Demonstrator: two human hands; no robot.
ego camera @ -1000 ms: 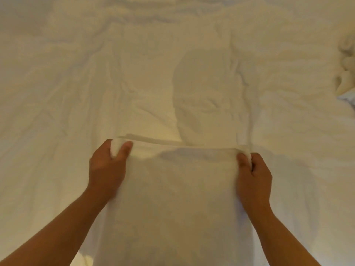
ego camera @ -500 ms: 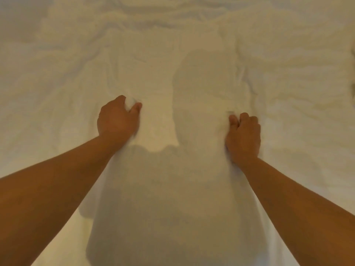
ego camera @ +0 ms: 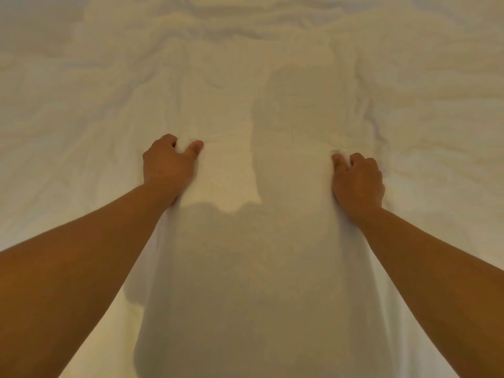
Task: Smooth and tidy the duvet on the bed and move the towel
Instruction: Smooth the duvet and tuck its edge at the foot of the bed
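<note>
A white towel [ego camera: 261, 268] lies spread flat on the white duvet [ego camera: 81, 118], running from the near edge of the view toward the middle of the bed. My left hand [ego camera: 169, 167] grips the towel's far left corner, thumb and fingers curled round the fabric. At the far right corner my right hand [ego camera: 357, 181] pinches the towel's edge with curled fingers. Both arms stretch forward over the bed. My shadow darkens the towel's middle and part of the duvet beyond it.
The duvet fills the whole view and is creased, with deeper folds bunched along the far side [ego camera: 259, 25] and wrinkles at the left [ego camera: 68, 148] and right [ego camera: 409, 137].
Both hands have carried the towel's far edge forward across the bed, away from me, and laid it down. The arms are stretched farther out. The bunched fabric at the right edge has left the view.
</note>
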